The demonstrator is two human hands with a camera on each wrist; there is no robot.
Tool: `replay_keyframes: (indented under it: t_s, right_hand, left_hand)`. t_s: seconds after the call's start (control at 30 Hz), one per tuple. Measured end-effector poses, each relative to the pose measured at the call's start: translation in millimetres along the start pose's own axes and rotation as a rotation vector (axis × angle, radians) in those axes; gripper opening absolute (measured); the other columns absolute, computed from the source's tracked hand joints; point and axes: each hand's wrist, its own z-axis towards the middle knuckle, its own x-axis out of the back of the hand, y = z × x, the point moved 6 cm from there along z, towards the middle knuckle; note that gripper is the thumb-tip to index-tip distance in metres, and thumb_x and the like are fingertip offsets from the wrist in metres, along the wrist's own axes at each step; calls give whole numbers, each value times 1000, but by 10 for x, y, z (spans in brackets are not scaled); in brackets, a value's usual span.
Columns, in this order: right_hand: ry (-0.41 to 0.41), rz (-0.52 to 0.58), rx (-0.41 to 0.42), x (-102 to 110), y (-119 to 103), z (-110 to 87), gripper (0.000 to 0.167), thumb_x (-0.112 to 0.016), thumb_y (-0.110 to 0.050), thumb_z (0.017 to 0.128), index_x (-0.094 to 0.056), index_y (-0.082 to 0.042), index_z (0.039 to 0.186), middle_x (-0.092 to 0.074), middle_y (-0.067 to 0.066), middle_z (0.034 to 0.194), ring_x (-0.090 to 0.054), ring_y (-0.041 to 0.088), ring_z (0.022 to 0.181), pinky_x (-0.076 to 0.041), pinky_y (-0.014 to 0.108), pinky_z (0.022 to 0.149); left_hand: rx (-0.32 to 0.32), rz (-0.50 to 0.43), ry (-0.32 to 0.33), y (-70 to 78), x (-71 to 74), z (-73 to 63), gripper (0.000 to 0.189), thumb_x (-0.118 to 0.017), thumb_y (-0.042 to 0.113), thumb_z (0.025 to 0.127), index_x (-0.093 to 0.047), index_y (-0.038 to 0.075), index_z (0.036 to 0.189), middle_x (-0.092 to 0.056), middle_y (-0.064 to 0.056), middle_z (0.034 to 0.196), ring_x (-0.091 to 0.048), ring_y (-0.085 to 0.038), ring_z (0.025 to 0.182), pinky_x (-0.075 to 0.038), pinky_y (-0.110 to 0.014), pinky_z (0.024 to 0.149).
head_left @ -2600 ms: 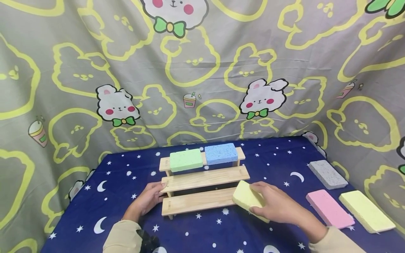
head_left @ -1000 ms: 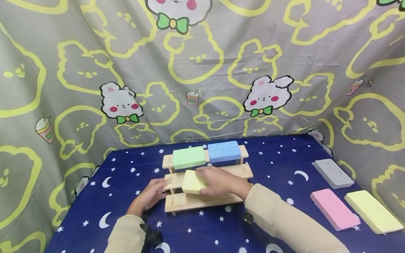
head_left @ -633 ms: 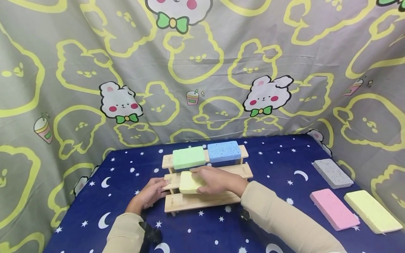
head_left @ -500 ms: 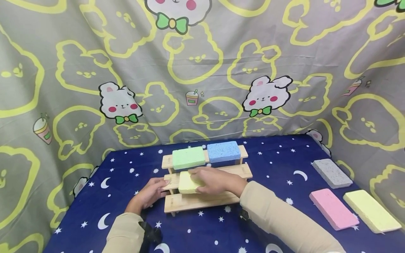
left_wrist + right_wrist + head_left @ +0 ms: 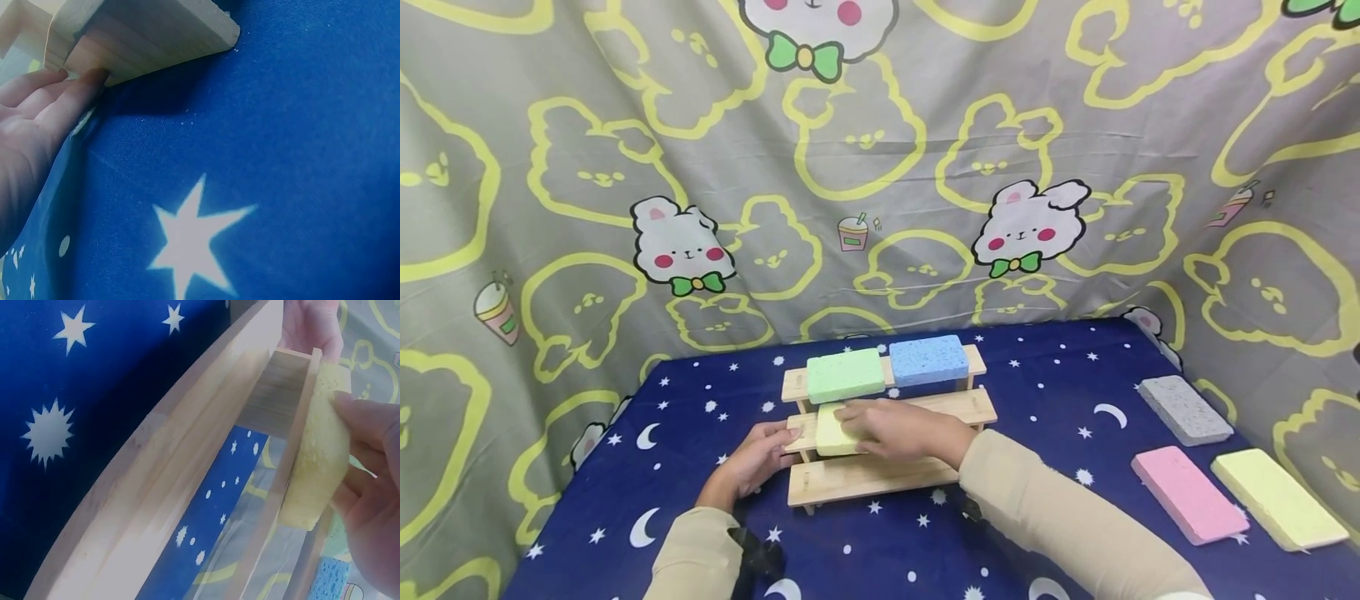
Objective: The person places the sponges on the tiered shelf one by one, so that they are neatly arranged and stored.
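A three-tier wooden rack (image 5: pixel 880 482) stands on the star-patterned cloth. At its left end my left hand (image 5: pixel 752 460) grips the middle shelf, thumb on top; fingers reach the wood in the left wrist view. On that shelf's left part lies a yellow sponge (image 5: pixel 833 432). My right hand (image 5: pixel 901 428) holds its right side, covering part of it. The right wrist view shows fingertips against the sponge (image 5: pixel 319 450), which sits flat on the shelf board. Along the top shelf are a green sponge (image 5: pixel 846 375) and, beside it, a blue sponge (image 5: pixel 928 360).
To the right on the dark blue cloth (image 5: pixel 1037 517) lie a grey sponge (image 5: pixel 1184 408), a pink sponge (image 5: pixel 1189 495) and another yellow sponge (image 5: pixel 1279 500). A cartoon-print curtain (image 5: pixel 895 167) hangs behind and at both sides.
My right hand has carried the yellow sponge from the rack's lower right onto the middle shelf, then shifted it left. My left hand has kept its grip on the rack.
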Motion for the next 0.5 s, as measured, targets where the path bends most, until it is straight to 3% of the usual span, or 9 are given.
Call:
replay_keyframes:
  t_s: [0.23, 0.5]
  right_hand:
    - [22, 9, 28, -7, -13, 14, 23, -57, -11, 93, -51, -15, 71, -50, 2, 140, -39, 20, 134, -36, 28, 106]
    - [38, 13, 53, -32, -33, 20, 10, -55, -9, 93, -65, -11, 90, -49, 2, 140, -40, 21, 134, -36, 27, 106]
  left_hand:
    - [-19, -18, -15, -4, -19, 12, 54, -43, 7, 96, -21, -21, 137, -59, -11, 118, -59, -12, 106, -48, -33, 93]
    - [-22, -23, -12, -27, -20, -19, 55, -44, 10, 97, -21, -21, 137, -60, -9, 118, -59, -11, 106, -48, -32, 93]
